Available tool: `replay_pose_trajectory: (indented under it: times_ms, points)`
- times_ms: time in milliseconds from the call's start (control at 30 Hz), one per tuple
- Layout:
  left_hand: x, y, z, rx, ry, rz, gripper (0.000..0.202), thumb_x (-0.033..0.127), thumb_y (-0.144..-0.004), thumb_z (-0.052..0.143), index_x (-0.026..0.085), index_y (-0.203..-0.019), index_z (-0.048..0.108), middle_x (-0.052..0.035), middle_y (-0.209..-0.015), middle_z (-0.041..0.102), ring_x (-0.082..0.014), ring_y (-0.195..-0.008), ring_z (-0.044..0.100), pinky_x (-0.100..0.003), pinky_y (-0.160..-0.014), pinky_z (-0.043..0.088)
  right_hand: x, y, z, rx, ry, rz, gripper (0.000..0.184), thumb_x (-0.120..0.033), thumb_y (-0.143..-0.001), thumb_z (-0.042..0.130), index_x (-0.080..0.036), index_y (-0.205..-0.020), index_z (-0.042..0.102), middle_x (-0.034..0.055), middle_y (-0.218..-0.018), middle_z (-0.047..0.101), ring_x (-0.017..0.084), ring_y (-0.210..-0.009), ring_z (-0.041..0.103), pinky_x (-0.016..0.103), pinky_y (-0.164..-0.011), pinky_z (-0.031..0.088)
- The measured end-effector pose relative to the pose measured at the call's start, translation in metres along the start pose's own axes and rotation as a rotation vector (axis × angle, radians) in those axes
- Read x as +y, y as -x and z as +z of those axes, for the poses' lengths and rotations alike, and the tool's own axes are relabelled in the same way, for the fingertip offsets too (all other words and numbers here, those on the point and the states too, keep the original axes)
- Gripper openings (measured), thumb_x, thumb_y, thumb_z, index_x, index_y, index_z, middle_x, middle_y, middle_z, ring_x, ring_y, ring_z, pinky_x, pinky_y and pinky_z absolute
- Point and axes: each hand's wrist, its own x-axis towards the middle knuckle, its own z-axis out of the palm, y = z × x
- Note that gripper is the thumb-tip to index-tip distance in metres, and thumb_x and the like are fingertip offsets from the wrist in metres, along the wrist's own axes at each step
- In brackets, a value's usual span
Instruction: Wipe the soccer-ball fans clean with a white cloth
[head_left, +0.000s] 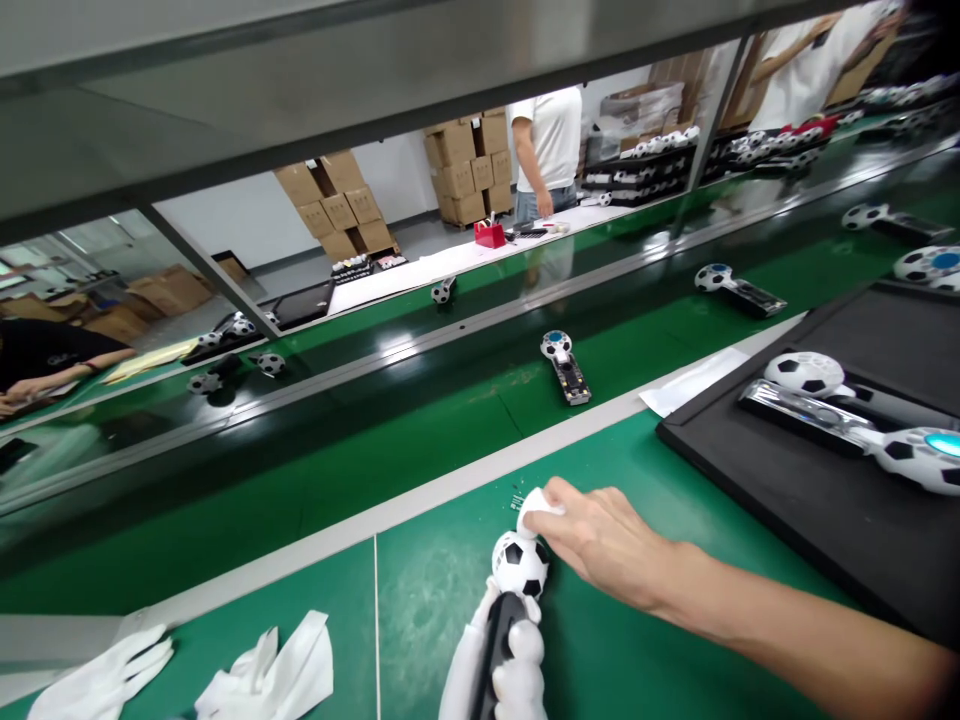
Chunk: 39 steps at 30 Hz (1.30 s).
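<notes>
Left hand (pixel 517 668), white-gloved, closed around black handle (pixel 501 640) of soccer-ball-shaped device (pixel 520 564), held over green bench mat (pixel 442 640). Right hand (pixel 604 540) curled on white cloth (pixel 538 510), pressing it to ball top. Device looks light, smooth, slippery, probably fragile; handle safest hold.

A device (pixel 519 565) with a black-and-white football-patterned head points up and away, tilted slightly toward the far side. Its black handle (pixel 501 650) sits in the white-gloved left hand (pixel 519 675), which wraps around it from the near side. A white cloth (pixel 538 510) lies against the far side of the ball head, held there by the bare right hand (pixel 607 535), reaching in from the right.
</notes>
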Motion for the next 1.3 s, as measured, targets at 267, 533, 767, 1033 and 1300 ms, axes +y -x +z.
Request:
replay_pose_trajectory:
  times_ms: [267,533,767,1033,1300]
  points:
    - [0.001,-0.007,-0.007,-0.033,0.188,-0.188,0.028,0.040,-0.088,0.053,0.013,-0.090,0.059,0.0019,-0.069,0.057,-0.0045,-0.047,0.046,-0.016,-0.044,0.037,-0.017,0.015,0.013,0.038,0.088,0.010,0.035,-0.005,-0.085,0.045,-0.030,-0.109,0.052,0.0055,-0.097,0.053,0.016,-0.066,0.052,0.028,-0.052,0.016]
    - [-0.004,-0.006,-0.004,-0.102,0.261,-0.129,0.027,0.038,-0.090,0.051,0.012,-0.091,0.057,0.0005,-0.074,0.057,-0.0056,-0.052,0.049,-0.018,-0.047,0.043,-0.011,0.014,0.008,0.039,0.049,0.032,0.038,-0.012,-0.088,0.046,-0.036,-0.116,0.051,0.0039,-0.095,0.052,0.013,-0.062,0.050,0.024,-0.055,0.026]
    - [-0.007,-0.006,0.000,-0.160,0.236,-0.027,0.026,0.036,-0.090,0.052,0.013,-0.101,0.056,-0.0027,-0.087,0.059,-0.0093,-0.066,0.055,-0.023,-0.057,0.050,-0.007,0.012,0.014,0.008,0.046,0.071,0.030,-0.014,-0.088,0.045,-0.033,-0.108,0.057,0.0034,-0.093,0.053,0.010,-0.057,0.046,0.024,-0.052,0.022]
    - [-0.013,-0.002,0.000,-0.155,0.223,0.025,0.027,0.037,-0.090,0.051,0.014,-0.103,0.056,-0.0040,-0.092,0.060,-0.0108,-0.071,0.057,-0.026,-0.062,0.051,-0.016,0.016,0.013,0.050,0.065,0.023,0.037,-0.007,-0.086,0.044,-0.032,-0.112,0.054,0.0047,-0.096,0.053,0.013,-0.063,0.051,0.027,-0.052,0.018]
    - [-0.015,-0.006,0.000,-0.160,0.225,0.022,0.026,0.036,-0.090,0.052,0.014,-0.103,0.057,-0.0042,-0.092,0.060,-0.0109,-0.072,0.057,-0.026,-0.062,0.052,-0.014,0.020,0.012,0.056,0.020,0.062,0.036,-0.012,-0.088,0.043,-0.035,-0.114,0.052,0.0035,-0.100,0.051,0.013,-0.063,0.049,0.026,-0.054,0.020]
